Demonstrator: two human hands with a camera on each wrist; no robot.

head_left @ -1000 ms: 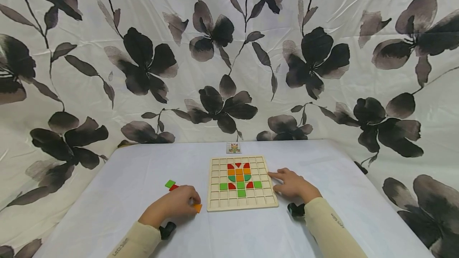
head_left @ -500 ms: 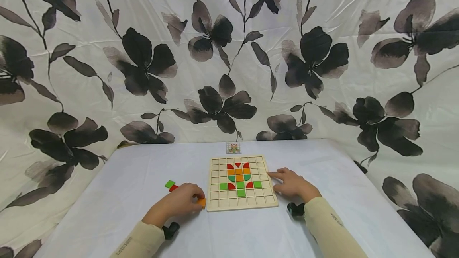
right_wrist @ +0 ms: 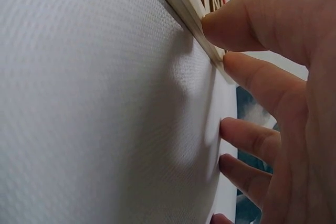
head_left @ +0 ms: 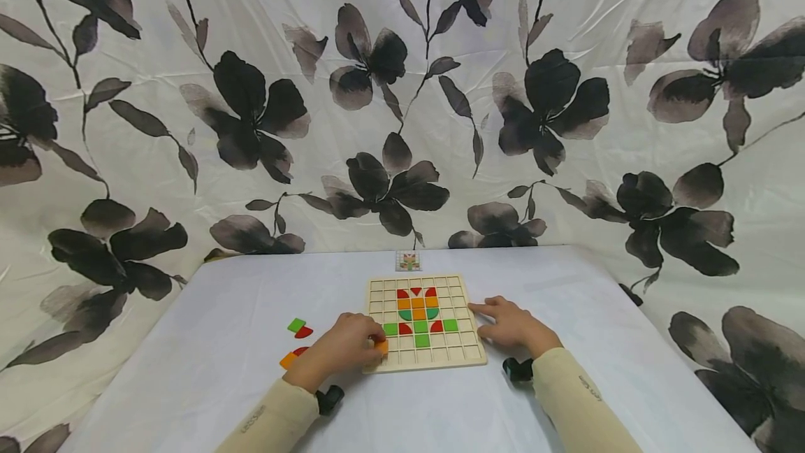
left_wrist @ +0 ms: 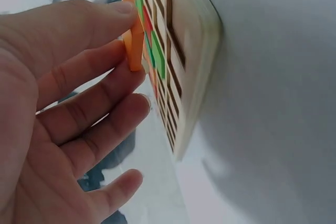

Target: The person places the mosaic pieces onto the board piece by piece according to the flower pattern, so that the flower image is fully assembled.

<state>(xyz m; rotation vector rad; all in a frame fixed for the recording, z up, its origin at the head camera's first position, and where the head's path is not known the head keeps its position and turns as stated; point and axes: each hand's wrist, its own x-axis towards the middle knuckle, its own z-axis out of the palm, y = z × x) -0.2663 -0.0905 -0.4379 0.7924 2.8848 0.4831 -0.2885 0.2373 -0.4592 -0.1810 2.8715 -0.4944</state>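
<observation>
My left hand (head_left: 346, 344) is over the left edge of the wooden grid board (head_left: 453, 355), pinching an orange tile (head_left: 381, 347). In the left wrist view, the thumb and fingertips hold this orange tile (left_wrist: 135, 51) beside the board's face, its other fingers spread loosely. Red, orange and green tiles form a flower-like pattern in the middle of the board, with a green tile (head_left: 423, 340) lowest. My right hand (head_left: 516, 324) rests at the board's right side. In the right wrist view, its thumb and index finger touch the board's edge (right_wrist: 181, 3), fingers fairly straight.
Left of the board lie a green tile (head_left: 297, 325), a red rounded tile (head_left: 304, 333), an orange tile (head_left: 288, 360) and another red tile (head_left: 300, 351), partly hidden by my left wrist. A small pattern card (head_left: 408, 261) lies behind the board on the white-covered table (head_left: 220, 313).
My left hand has carried the orange tile rightward from the tablecloth to over the board's left edge, uncovering loose tiles behind it. The right hand has stayed in place.
</observation>
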